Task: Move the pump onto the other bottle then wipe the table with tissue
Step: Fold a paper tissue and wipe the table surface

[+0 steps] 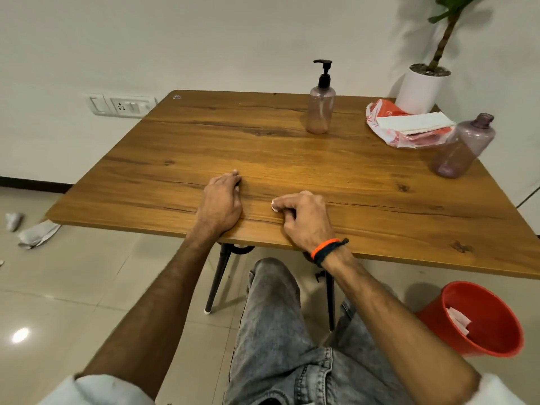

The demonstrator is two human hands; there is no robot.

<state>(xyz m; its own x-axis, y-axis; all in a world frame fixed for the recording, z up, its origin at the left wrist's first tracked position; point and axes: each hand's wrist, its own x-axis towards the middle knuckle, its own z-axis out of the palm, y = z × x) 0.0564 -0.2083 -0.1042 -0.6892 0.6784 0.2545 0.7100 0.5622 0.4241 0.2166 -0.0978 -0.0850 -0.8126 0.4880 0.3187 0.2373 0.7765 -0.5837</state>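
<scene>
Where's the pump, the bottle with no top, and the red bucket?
pump [323, 72]: head view, on its black neck above the bottle.
open bottle [464, 147]: head view, middle of its purple body.
red bucket [507, 311]: head view, on its inner wall.

A wooden tabletop [292, 159] with dark grain streaks fills the middle of the frame. Toward its upper centre stands a tinted bottle with a black pump [320, 108]. At the upper right lie a red-and-white plastic pack of white tissues [409, 127] and a white plant pot [420, 89] at the corner. Just below the pack stands an open purple bottle [464, 147]. Both hands rest near the lower edge: left hand [222, 204], right hand [306, 219].
</scene>
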